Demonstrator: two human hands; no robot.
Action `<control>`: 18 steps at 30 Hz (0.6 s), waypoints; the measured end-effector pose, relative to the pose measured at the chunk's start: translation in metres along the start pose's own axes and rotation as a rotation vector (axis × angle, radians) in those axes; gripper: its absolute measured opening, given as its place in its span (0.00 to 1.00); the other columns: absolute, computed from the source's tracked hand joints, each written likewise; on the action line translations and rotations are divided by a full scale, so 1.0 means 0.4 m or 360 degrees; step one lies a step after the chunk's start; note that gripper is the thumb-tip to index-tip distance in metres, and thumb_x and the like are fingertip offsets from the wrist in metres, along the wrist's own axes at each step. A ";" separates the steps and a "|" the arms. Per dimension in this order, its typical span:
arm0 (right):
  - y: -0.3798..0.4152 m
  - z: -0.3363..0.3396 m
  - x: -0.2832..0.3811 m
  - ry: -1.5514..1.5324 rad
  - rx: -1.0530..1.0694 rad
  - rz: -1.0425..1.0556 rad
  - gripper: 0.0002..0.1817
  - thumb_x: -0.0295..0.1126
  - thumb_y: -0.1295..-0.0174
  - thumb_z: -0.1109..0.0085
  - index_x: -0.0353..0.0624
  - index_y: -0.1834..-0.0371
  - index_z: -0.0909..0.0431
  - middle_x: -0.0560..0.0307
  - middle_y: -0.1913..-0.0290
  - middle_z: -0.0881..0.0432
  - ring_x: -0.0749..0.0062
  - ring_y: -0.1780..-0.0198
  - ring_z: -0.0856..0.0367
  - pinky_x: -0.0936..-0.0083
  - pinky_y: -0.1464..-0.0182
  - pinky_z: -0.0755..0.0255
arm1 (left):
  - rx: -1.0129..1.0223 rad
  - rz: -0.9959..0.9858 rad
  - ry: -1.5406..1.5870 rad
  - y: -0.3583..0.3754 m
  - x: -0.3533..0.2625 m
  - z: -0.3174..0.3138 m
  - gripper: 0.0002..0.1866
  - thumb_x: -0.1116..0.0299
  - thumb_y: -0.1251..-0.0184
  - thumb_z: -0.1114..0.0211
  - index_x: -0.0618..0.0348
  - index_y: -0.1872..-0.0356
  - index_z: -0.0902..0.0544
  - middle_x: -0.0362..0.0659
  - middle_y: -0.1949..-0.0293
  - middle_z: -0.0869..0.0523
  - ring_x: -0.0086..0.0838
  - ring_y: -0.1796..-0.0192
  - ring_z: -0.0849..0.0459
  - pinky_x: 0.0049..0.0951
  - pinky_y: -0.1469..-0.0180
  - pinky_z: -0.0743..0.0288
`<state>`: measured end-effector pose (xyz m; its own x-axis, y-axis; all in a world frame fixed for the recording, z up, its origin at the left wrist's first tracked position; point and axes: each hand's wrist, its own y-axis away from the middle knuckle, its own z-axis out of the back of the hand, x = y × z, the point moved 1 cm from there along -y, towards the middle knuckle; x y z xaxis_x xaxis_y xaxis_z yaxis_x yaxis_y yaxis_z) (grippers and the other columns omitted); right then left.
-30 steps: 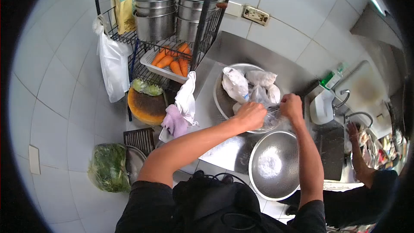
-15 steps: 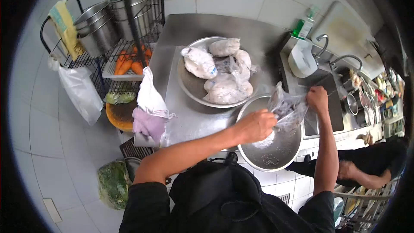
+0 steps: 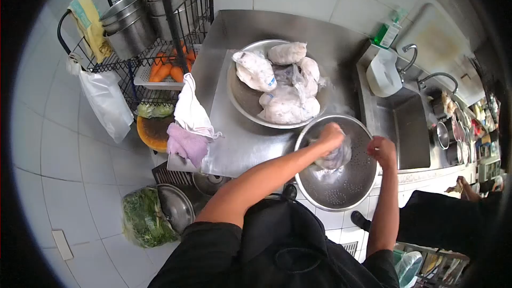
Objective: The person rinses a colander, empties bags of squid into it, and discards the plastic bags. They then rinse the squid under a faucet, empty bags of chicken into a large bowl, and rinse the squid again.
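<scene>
Left hand [image 3: 330, 136]: we see its fingers clenched around a clear plastic bag [image 3: 333, 157], inside the colander.
Plastic bag: it hangs low in the colander [image 3: 341, 186], crumpled, with something dark inside; we cannot tell what.
Right hand [image 3: 382, 151]: it sits at the colander's right rim, touching or just above it; we cannot tell whether its fingers grip the rim or rest loose.
Colander: a perforated steel bowl at the near edge of the desk [image 3: 234, 138], partly over that edge, just beside the big bowl.
Big bowl [image 3: 240, 93]: a wide steel bowl further back on the desk, holding several pale wrapped bundles [image 3: 280, 101].
Cloths [image 3: 186, 122]: a white one and a pink one draped over the desk's left edge.
Rack [image 3: 144, 58]: a wire cart left of the desk with steel pots [image 3: 130, 26] above and carrots [image 3: 168, 69] in a tray.
Sink [image 3: 410, 128]: right of the desk, with taps behind it.
Floor: a bag of greens [image 3: 141, 218] beside a steel lid [image 3: 176, 208].
Another person [image 3: 448, 224]: dark sleeve at the right edge.
</scene>
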<state>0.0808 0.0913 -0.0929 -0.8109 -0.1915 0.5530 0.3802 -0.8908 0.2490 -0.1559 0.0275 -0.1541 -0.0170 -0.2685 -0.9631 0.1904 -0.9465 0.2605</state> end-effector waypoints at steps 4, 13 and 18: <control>0.160 -0.240 -0.031 -0.0413 -0.0248 -0.0561 0.29 0.28 0.59 0.29 0.28 0.50 0.21 0.41 0.62 0.13 0.59 0.61 0.14 0.69 0.55 0.22 | 0.0017 -0.0375 -0.0531 0.085 -0.046 0.105 0.25 0.73 0.50 0.34 0.64 0.46 0.20 0.54 0.47 0.18 0.43 0.50 0.18 0.39 0.46 0.25; 0.166 -0.381 0.036 -0.0352 -0.0409 -0.0399 0.11 0.26 0.51 0.37 0.27 0.67 0.18 0.55 0.78 0.21 0.72 0.78 0.24 0.70 0.76 0.31 | 0.0311 -0.0738 -0.0766 0.251 -0.023 0.206 0.25 0.74 0.49 0.32 0.64 0.46 0.21 0.52 0.49 0.21 0.47 0.43 0.22 0.40 0.40 0.28; 0.180 -0.161 0.199 -0.0752 -0.0213 -0.0515 0.11 0.30 0.42 0.40 0.32 0.76 0.18 0.61 0.84 0.28 0.77 0.83 0.34 0.73 0.80 0.42 | 0.0618 -0.0592 -0.1046 0.281 -0.049 0.155 0.50 0.65 0.49 0.23 0.57 0.25 0.43 0.60 0.31 0.39 0.55 0.30 0.35 0.45 0.32 0.35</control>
<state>0.0150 -0.0146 -0.0824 -0.5785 0.2761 0.7675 0.0619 -0.9234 0.3788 -0.1951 -0.0846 -0.1018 -0.6017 0.1368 -0.7869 -0.2890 -0.9557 0.0549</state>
